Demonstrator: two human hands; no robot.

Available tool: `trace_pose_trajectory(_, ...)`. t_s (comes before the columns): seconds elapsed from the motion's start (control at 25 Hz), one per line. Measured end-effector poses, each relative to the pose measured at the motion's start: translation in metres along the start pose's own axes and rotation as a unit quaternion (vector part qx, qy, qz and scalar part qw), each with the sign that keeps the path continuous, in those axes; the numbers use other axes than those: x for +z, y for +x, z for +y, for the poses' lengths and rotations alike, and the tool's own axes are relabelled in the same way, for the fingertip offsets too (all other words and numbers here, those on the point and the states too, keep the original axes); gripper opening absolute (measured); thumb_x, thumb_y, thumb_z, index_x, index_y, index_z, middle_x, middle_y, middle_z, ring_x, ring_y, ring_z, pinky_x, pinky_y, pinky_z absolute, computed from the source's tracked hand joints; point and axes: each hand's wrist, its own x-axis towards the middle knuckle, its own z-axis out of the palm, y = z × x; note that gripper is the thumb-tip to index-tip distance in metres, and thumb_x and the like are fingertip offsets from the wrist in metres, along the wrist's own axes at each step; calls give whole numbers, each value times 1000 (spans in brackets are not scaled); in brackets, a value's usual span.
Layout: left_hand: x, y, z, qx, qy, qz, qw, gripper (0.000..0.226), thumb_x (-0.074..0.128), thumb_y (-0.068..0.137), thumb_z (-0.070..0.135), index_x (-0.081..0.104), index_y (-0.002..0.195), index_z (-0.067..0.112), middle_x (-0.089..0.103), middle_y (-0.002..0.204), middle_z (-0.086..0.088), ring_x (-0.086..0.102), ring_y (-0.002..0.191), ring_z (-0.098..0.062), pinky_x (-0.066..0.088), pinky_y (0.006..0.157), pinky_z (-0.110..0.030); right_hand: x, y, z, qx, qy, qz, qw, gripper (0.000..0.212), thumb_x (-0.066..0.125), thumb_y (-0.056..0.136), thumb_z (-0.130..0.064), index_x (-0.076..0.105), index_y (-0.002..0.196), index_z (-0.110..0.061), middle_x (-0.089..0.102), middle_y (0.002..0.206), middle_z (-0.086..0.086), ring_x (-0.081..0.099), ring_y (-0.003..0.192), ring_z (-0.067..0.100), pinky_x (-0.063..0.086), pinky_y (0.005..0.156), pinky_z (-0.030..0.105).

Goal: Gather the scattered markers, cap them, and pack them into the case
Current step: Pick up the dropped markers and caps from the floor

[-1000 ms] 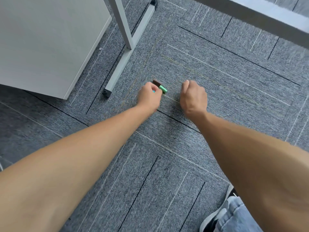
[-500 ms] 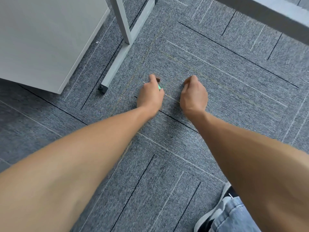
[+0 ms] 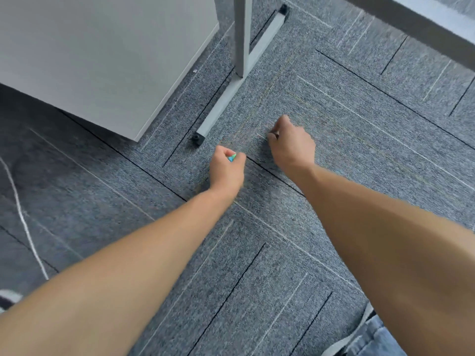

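Observation:
My left hand (image 3: pixel 227 168) is curled into a fist over the grey carpet and grips markers. Only their green and blue ends (image 3: pixel 232 157) stick out between thumb and fingers. My right hand (image 3: pixel 291 143) reaches a little further forward, with its fingers curled down onto the carpet. A small dark brown piece (image 3: pixel 275 135) shows at its fingertips, pinched between thumb and finger, and most of it is hidden. No case is in view.
A white cabinet (image 3: pixel 108 52) stands at the left. A grey table leg with a floor bar (image 3: pixel 226 98) ends in a black foot just left of my hands. Another table edge (image 3: pixel 424 24) crosses the top right. My jeans and shoe (image 3: pixel 370 340) are at the bottom right.
The left hand closed over the green marker end and drew back toward me. The right hand moved forward to where the brown piece lay and curled onto it.

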Motion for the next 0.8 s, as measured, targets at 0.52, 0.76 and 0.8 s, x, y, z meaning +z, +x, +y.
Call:
trace_pose_trajectory(0.52, -137, -150, 128, -122, -309, -38, 942, 17, 43, 92, 3, 58, 90, 11, 50, 63, -2, 43, 43, -14, 30, 38, -19, -152, -82, -124, 60, 117, -149, 980, 39, 41, 104, -34, 53, 75, -11, 59, 74, 7, 52, 59, 18, 56, 61, 33)
trace_pose_trajectory(0.76, -231, -301, 207, -90, -487, -83, 865, 17, 47, 95, 14, 62, 88, 12, 56, 67, 0, 44, 46, -10, 27, 35, -17, -295, -175, -230, 161, 488, -166, 842, 27, 44, 100, -20, 46, 73, -19, 40, 57, -1, 28, 37, 10, 20, 37, 17)
trace_pose_trajectory(0.8, -248, -329, 215, -74, -502, -102, 856, 17, 46, 96, 16, 62, 89, 12, 56, 68, 0, 44, 46, -10, 27, 35, -16, -317, -195, -247, 153, 543, -162, 810, 29, 43, 98, -17, 45, 70, -21, 39, 56, -2, 27, 37, 9, 18, 37, 16)
